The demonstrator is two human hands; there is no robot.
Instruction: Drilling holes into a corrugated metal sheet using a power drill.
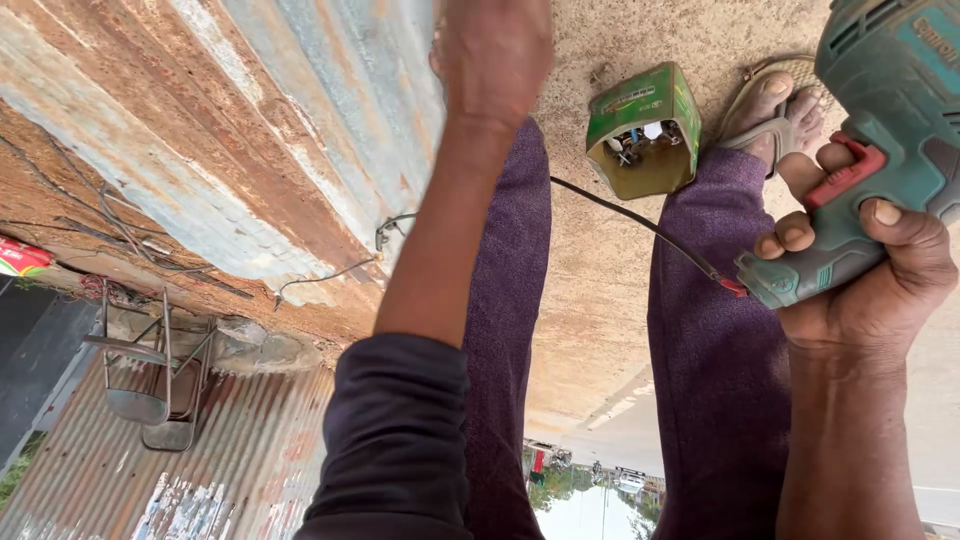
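Head view, inverted. The right hand [865, 270] grips a teal drill [885, 120] by its handle, one finger lying on the red trigger [848, 172]; a black cord [640, 222] runs from the handle base across the purple trousers [715, 340]. The left hand [492, 52] presses on the rusty corrugated sheet [250, 130]; how far it is spread cannot be told. A green box [645, 130] of small parts stands on the sandy ground [590, 330] beside a sandalled foot [775, 105]. A metal chair [150, 370] stands well apart.
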